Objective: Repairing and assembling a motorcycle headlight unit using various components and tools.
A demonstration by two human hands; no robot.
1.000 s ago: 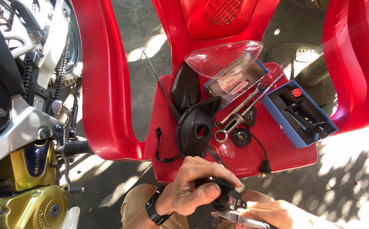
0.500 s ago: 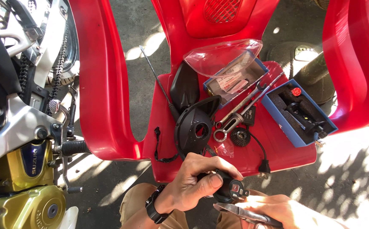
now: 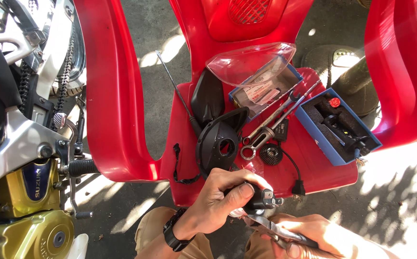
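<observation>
My left hand, with a black watch on its wrist, grips a small black electrical part with metal prongs just below the front edge of a red plastic chair seat. My right hand holds metal pliers, whose jaws sit right under the black part. On the seat lie a black round housing, a clear curved lens cover, a couple of wrenches, a small black gear-like disc and a black cable with a plug.
A blue open box with black parts and a red cap rests on the seat's right. A second blue box lies under the lens. A motorcycle with gold engine covers and chain stands at left. Another red chair is at right.
My left hand has turned the black part so its prongs point right. The pliers in my right hand have come up closer beneath it.
</observation>
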